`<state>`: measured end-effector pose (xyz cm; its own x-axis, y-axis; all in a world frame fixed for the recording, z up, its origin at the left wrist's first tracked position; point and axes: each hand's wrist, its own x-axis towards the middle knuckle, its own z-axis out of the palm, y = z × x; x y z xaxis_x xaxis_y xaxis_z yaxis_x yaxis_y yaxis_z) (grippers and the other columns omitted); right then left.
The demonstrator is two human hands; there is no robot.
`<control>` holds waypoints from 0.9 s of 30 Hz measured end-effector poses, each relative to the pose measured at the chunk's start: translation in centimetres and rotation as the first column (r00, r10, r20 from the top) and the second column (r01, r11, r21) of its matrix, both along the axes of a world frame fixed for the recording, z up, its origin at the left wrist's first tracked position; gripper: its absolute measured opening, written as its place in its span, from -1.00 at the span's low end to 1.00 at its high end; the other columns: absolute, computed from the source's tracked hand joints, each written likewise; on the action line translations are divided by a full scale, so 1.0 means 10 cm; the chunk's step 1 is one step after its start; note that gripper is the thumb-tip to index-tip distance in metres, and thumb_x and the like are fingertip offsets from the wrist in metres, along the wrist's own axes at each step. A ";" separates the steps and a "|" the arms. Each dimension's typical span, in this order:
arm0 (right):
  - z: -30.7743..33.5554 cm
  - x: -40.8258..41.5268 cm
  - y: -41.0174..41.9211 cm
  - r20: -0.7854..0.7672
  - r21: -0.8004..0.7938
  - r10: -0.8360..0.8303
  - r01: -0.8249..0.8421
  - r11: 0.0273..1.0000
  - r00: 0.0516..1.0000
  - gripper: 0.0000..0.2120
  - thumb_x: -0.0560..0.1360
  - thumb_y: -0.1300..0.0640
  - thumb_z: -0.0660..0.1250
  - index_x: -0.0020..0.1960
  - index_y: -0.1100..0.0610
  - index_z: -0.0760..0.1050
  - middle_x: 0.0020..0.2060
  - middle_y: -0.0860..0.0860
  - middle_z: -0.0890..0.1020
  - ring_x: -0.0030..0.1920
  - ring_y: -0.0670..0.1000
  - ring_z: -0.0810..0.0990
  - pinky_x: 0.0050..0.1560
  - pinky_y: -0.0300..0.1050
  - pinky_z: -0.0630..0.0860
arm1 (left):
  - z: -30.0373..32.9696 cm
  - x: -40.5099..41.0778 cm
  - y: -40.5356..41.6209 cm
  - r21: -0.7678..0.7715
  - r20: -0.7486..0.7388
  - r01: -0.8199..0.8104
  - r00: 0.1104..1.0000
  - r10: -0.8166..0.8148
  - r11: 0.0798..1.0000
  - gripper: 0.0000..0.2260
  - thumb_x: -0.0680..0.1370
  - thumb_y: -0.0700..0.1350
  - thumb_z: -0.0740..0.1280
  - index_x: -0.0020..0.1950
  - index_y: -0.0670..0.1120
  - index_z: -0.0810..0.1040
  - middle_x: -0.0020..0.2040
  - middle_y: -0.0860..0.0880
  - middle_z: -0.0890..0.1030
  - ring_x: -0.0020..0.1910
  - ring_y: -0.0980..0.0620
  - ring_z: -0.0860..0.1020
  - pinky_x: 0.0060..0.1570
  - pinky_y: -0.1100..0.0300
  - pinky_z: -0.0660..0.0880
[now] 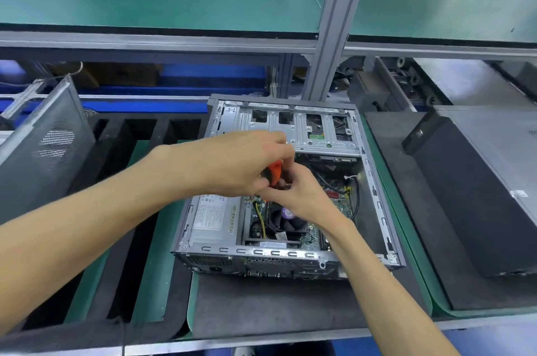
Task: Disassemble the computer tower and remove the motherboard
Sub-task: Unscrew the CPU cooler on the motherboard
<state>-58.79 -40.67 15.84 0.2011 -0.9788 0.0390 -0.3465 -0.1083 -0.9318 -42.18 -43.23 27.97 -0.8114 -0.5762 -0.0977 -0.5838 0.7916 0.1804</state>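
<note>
Single head-worn, wide-angle view — looking forward and down over the bench (290, 306). The open computer tower (374, 190) lies near, centre frame — edges bow outward.

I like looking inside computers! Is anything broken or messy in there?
Nothing looks broken. The computer tower lies open on its side, which suits taking it apart. Both hands hold an orange-handled tool over the motherboard.

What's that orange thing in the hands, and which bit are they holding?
A screwdriver. The left hand and right hand both grip its orange and black handle; the fingers hide its tip.
</note>
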 end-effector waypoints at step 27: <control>0.19 -0.03 0.07 -0.077 0.040 0.129 -0.126 0.991 0.989 -0.64 0.42 -0.07 0.57 0.06 0.09 0.55 -0.14 0.16 0.63 -0.15 0.19 0.54 -0.15 0.07 0.48 | -0.09 -0.17 -0.01 -0.427 0.189 -0.090 0.964 0.186 0.900 -0.47 0.57 0.34 0.00 -0.36 -0.03 0.38 -0.44 0.01 0.41 -0.50 0.03 0.31 -0.44 0.16 0.16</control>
<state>-59.06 -39.96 17.79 0.3253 -0.9455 -0.0156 -0.4052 -0.1244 -0.9057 -43.92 -43.32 27.04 -0.7059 -0.7082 0.0062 -0.6794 0.6747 -0.2884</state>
